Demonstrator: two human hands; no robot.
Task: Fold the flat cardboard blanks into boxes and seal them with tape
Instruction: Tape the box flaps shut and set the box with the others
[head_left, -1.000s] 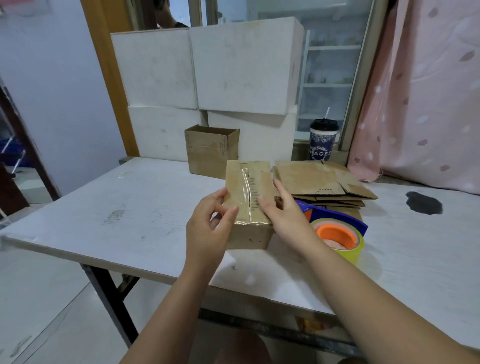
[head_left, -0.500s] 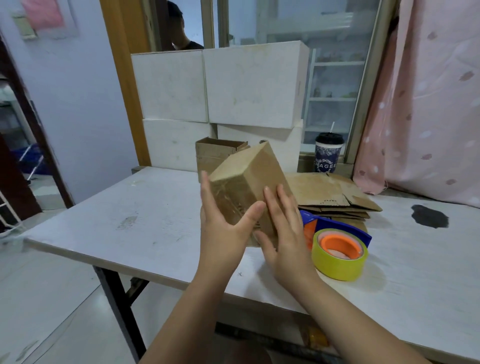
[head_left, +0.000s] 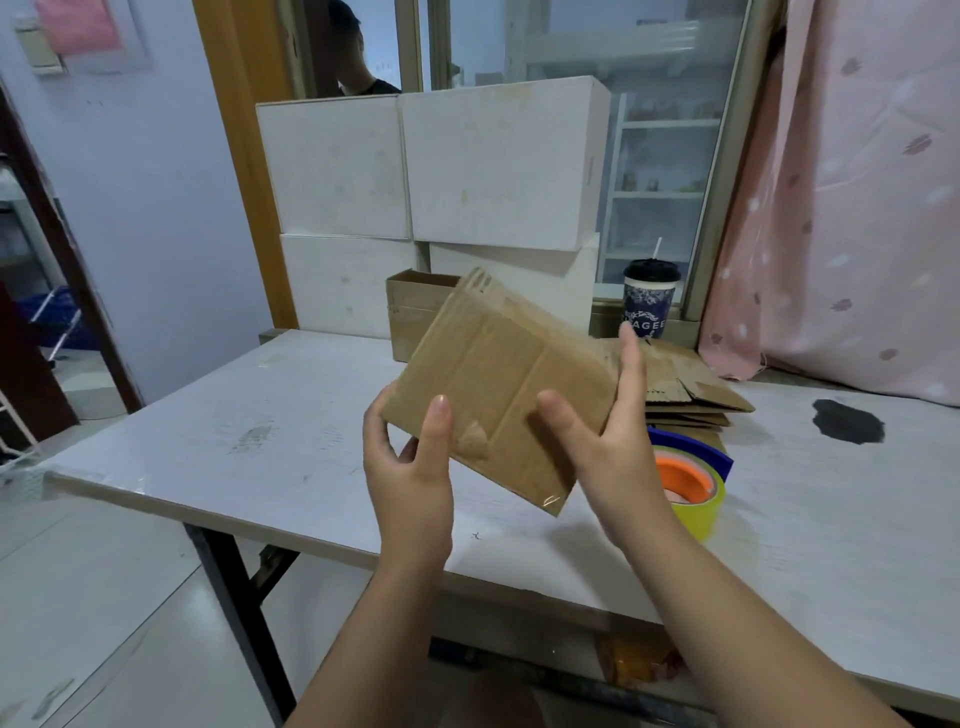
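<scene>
Both hands are holding a taped cardboard box (head_left: 498, 384) tilted above the white table (head_left: 270, 441). The left hand (head_left: 410, 467) is gripping its near-left corner, thumb on the face; the right hand (head_left: 613, 431) is clasping the right side. Behind it, flat blanks (head_left: 691, 384) are lying stacked, a yellow tape roll (head_left: 696, 499) is sitting beside what is probably a blue dispenser (head_left: 696, 452), and an open box (head_left: 415, 312) is standing.

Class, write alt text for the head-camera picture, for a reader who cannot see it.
A left hand and a right hand grip a closed cardboard box, tilted, above a white table. Behind the right hand lie a yellow tape roll and a stack of flat blanks.
</scene>
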